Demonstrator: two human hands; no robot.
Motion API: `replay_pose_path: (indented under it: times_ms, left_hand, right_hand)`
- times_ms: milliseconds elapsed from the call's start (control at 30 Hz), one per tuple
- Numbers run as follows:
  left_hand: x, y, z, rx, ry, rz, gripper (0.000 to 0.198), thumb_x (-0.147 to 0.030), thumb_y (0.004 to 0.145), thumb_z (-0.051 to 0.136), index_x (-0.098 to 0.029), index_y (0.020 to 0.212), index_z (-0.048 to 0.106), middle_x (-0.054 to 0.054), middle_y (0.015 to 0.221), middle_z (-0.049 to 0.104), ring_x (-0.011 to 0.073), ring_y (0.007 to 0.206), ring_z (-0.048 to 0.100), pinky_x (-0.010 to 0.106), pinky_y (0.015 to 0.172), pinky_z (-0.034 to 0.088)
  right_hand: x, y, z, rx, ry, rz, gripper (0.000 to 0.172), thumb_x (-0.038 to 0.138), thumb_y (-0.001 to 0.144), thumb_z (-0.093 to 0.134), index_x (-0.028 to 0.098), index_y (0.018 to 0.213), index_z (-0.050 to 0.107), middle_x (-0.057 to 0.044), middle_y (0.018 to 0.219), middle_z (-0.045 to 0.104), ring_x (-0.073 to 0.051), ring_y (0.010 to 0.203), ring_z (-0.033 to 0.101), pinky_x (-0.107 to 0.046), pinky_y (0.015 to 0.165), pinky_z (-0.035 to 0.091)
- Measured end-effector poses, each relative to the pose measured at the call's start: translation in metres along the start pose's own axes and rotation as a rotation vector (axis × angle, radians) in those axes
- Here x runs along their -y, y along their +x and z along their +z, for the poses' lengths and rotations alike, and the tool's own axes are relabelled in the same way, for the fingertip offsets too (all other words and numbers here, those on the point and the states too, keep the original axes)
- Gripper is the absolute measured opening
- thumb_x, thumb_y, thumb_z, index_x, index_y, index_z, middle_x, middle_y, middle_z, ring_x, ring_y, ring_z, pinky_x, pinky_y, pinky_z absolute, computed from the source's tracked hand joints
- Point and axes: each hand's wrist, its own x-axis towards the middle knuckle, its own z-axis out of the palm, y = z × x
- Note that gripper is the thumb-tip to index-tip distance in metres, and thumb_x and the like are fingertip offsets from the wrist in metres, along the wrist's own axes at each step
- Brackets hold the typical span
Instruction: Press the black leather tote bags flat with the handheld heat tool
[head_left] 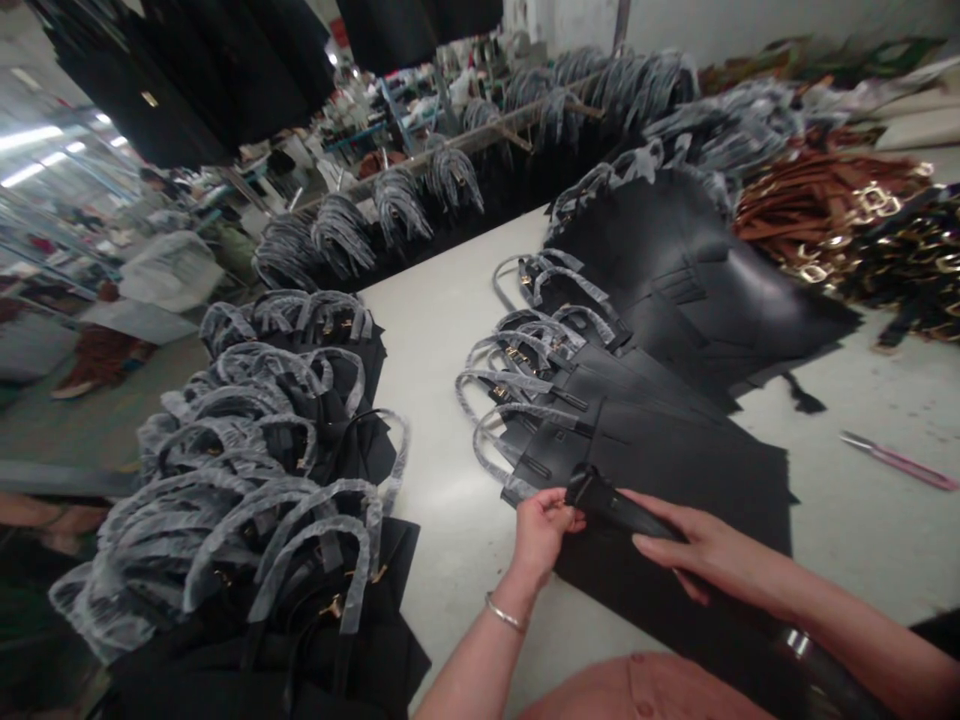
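the left hand (546, 515) pinches the far end of what seems to be a black strap (624, 510), dark on dark and hard to make out, while the right hand (694, 548) has thumb and fingers clamped around its nearer part. the strap is held over the black panels (675, 440) with wrapped handles on the white table (442, 420), between a heap of wrapped handles (247, 500) on the left and pink-handled snips (904, 464) on the right.
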Motion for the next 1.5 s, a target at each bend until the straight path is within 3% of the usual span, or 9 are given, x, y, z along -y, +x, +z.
replay_pose_path:
  times_ms: [233,400,600,767,867,1067,1167,1300,1500]
  left_hand:
    - [0.010,0.000,0.014,-0.011,-0.054,0.031,0.041,-0.038,0.061,0.081,-0.010,0.089,0.068,0.002,0.071,0.064,0.0132,0.063,0.064,0.028,0.069,0.056]
    - [0.011,0.001,0.021,-0.077,-0.159,-0.008,0.045,-0.034,0.057,0.084,-0.010,0.089,0.066,0.004,0.073,0.062,0.0202,0.076,0.068,0.028,0.067,0.056]
    - [0.017,0.000,0.023,-0.026,-0.017,0.049,0.038,-0.037,0.064,0.079,-0.011,0.090,0.068,0.002,0.072,0.061,0.0135,0.062,0.064,0.026,0.063,0.056]
    - [0.026,-0.003,0.027,-0.025,0.009,0.048,0.044,-0.039,0.061,0.080,-0.010,0.090,0.065,0.003,0.076,0.057,0.0213,0.073,0.068,0.027,0.059,0.056]
    - [0.027,-0.004,0.028,-0.055,0.005,0.074,0.047,-0.041,0.066,0.076,-0.011,0.100,0.064,0.004,0.080,0.058,0.0186,0.070,0.067,0.025,0.058,0.055]
    - [0.020,-0.004,0.022,-0.030,0.297,0.174,0.027,-0.029,0.080,0.060,-0.014,0.101,0.067,0.003,0.076,0.059,0.0106,0.054,0.057,0.020,0.046,0.042]
    - [0.011,-0.005,0.016,-0.080,0.564,0.321,0.033,-0.018,0.075,0.064,-0.017,0.108,0.065,0.005,0.090,0.059,0.0168,0.078,0.061,0.027,0.068,0.051]
    - [0.002,-0.003,0.001,-0.091,0.868,0.567,0.037,-0.014,0.086,0.051,-0.017,0.122,0.055,0.012,0.114,0.055,0.0228,0.108,0.054,0.036,0.096,0.044]
    - [0.003,0.003,-0.013,-0.037,1.072,0.464,0.027,-0.020,0.093,0.044,-0.017,0.117,0.055,0.012,0.106,0.060,0.0238,0.099,0.058,0.040,0.092,0.047]
  right_hand:
    - [-0.001,0.002,0.000,-0.003,0.026,0.015,0.080,0.052,0.080,0.061,0.023,0.149,0.032,0.003,0.060,0.061,-0.011,0.039,0.053,-0.019,0.038,0.038]
    - [0.005,0.002,-0.007,-0.145,0.035,-0.038,0.082,0.053,0.080,0.059,0.019,0.149,0.030,0.006,0.054,0.055,-0.011,0.040,0.052,-0.020,0.041,0.041]
    - [0.004,-0.004,-0.006,0.005,-0.008,0.041,0.082,0.052,0.080,0.060,0.021,0.149,0.031,0.004,0.057,0.059,-0.011,0.039,0.052,-0.019,0.038,0.038]
    - [0.009,0.003,-0.006,-0.151,-0.011,-0.037,0.078,0.049,0.082,0.058,0.020,0.149,0.032,0.006,0.053,0.055,-0.012,0.042,0.054,-0.020,0.043,0.041]
    - [0.007,-0.001,-0.010,-0.092,-0.019,-0.006,0.080,0.050,0.081,0.060,0.021,0.150,0.030,0.005,0.054,0.057,-0.011,0.042,0.053,-0.020,0.041,0.039]
    - [0.003,-0.002,-0.005,-0.105,-0.036,0.003,0.077,0.048,0.081,0.060,0.020,0.148,0.034,0.004,0.058,0.059,-0.011,0.042,0.052,-0.020,0.042,0.040]
    - [0.006,0.004,-0.007,-0.195,-0.040,-0.048,0.076,0.048,0.081,0.059,0.022,0.148,0.034,0.005,0.058,0.058,-0.012,0.045,0.054,-0.021,0.046,0.043]
    - [0.000,0.002,-0.015,-0.189,-0.081,-0.027,0.077,0.050,0.081,0.059,0.021,0.148,0.034,0.005,0.055,0.056,-0.013,0.045,0.054,-0.022,0.046,0.043]
    - [-0.014,-0.008,-0.009,-0.120,-0.119,0.003,0.076,0.049,0.082,0.060,0.024,0.148,0.033,0.003,0.064,0.060,-0.012,0.047,0.054,-0.021,0.045,0.042]
